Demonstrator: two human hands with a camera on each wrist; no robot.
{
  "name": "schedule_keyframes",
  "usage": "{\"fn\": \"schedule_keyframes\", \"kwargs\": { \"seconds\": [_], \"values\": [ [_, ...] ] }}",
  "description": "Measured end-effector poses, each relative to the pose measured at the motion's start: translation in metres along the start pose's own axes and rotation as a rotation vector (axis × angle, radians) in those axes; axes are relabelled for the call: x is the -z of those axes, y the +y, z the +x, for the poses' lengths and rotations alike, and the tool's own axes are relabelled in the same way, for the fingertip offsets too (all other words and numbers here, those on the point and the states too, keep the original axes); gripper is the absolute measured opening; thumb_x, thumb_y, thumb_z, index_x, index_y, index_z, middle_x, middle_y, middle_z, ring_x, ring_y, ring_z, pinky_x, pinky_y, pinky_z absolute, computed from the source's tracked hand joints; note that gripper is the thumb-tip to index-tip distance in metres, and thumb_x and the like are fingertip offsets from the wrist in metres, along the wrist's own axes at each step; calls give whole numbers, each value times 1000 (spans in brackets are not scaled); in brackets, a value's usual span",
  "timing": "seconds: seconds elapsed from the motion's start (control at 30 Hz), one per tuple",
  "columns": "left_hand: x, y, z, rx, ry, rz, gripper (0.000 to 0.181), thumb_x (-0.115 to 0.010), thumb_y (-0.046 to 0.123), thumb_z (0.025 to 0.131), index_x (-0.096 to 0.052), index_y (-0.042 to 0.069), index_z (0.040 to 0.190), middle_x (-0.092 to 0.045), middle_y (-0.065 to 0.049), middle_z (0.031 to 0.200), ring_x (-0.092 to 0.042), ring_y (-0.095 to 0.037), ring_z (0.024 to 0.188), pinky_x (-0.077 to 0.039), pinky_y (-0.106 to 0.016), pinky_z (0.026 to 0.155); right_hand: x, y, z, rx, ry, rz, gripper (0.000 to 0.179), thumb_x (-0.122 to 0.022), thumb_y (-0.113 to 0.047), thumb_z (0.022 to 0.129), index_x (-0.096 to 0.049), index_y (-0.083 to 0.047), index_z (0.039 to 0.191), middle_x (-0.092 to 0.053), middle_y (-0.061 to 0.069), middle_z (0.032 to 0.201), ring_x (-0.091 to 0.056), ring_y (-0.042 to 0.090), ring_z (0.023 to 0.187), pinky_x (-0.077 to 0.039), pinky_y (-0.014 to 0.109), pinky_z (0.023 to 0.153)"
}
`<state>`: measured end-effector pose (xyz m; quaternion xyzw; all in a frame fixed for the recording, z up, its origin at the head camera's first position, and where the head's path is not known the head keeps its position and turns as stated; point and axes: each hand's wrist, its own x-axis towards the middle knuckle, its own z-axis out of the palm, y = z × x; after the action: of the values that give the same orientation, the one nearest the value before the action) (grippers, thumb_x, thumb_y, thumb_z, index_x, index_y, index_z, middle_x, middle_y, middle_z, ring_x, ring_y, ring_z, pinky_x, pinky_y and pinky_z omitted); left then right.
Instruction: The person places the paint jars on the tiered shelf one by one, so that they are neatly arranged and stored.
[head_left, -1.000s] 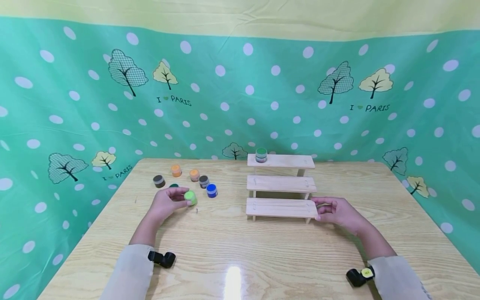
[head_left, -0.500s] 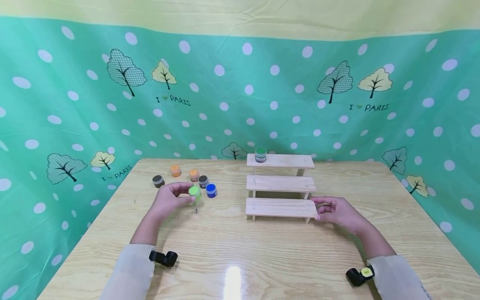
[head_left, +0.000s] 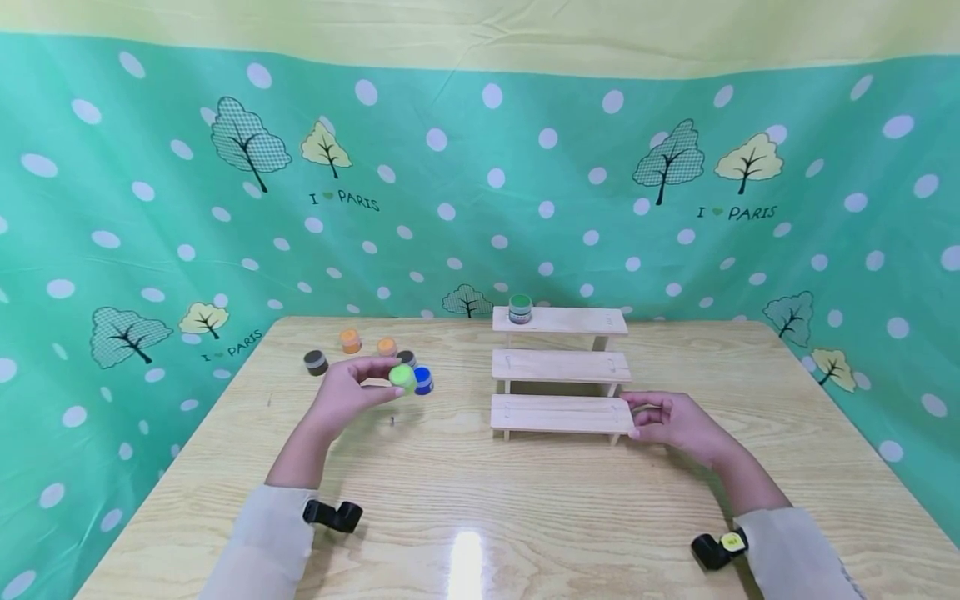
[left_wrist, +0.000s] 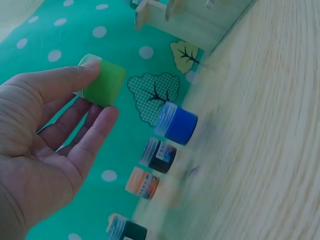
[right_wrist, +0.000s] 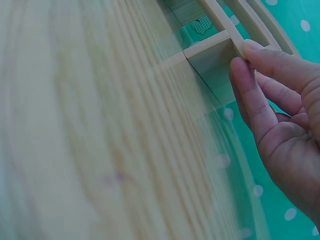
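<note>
My left hand (head_left: 351,396) pinches a light green paint jar (head_left: 402,378) between thumb and fingers, raised off the table. In the left wrist view the thumb lies across the green jar (left_wrist: 104,81). Close by in the head view stands a blue paint jar (head_left: 423,381), partly overlapped by the green one. My right hand (head_left: 678,427) pinches the right end of the lowest board of a three-step wooden stand (head_left: 558,414). Thumb and forefinger meet at that board's corner in the right wrist view. A dark green paint jar (head_left: 520,309) sits at the left of the top step.
Two orange jars (head_left: 350,341) and two black jars (head_left: 316,362) stand at the back left of the wooden table (head_left: 420,500). A dark green jar (left_wrist: 132,231) shows in the left wrist view. Behind the table hangs a dotted green cloth (head_left: 495,208).
My left hand has lifted the light green jar and carried it rightward, up to the blue jar in the head view. The right hand keeps its grip on the stand.
</note>
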<state>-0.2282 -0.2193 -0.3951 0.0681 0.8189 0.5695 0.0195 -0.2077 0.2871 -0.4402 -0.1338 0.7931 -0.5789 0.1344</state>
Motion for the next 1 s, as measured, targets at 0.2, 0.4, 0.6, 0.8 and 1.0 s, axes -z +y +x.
{"fn": "schedule_keyframes", "kwargs": {
  "seconds": [0.2, 0.4, 0.6, 0.8, 1.0],
  "values": [
    [-7, 11, 0, -21, -21, -14, 47, -82, 13, 78, -66, 6, 122, -60, -12, 131, -59, -30, 110, -58, -26, 81, 0, -1, 0, -4, -1, -8, 67, -77, -7, 83, -44, 13, 138, -63, 20, 110, -64, 16, 90, -58, 24, 74],
    [-13, 19, 0, -39, -50, -64, 46, -82, 9, 79, -66, 3, 122, -63, -13, 120, -61, -33, 108, -58, -28, 83, 0, -2, 0, -4, -5, -12, 68, -78, -7, 83, -43, 13, 138, -63, 21, 108, -64, 16, 89, -57, 24, 74],
    [-21, 27, 3, -81, -74, -83, 45, -82, 7, 78, -66, 2, 121, -64, -15, 113, -59, -33, 106, -57, -29, 84, 0, -1, -1, -1, -3, -14, 67, -77, -7, 83, -43, 13, 138, -63, 21, 106, -64, 16, 88, -57, 24, 74],
    [-28, 38, 4, -81, -101, -114, 46, -81, 6, 78, -66, 1, 121, -64, -15, 114, -64, -29, 102, -58, -32, 83, 0, -1, 0, 3, 2, -6, 67, -78, -6, 83, -44, 14, 137, -62, 22, 109, -64, 15, 88, -58, 24, 73],
    [-35, 49, 5, -82, -126, -150, 46, -81, 7, 79, -65, 1, 122, -65, -16, 113, -69, -27, 96, -60, -39, 80, 0, -1, 0, -5, 13, -4, 67, -78, -5, 82, -44, 13, 137, -61, 22, 111, -63, 15, 89, -58, 24, 73]
  ]
}}
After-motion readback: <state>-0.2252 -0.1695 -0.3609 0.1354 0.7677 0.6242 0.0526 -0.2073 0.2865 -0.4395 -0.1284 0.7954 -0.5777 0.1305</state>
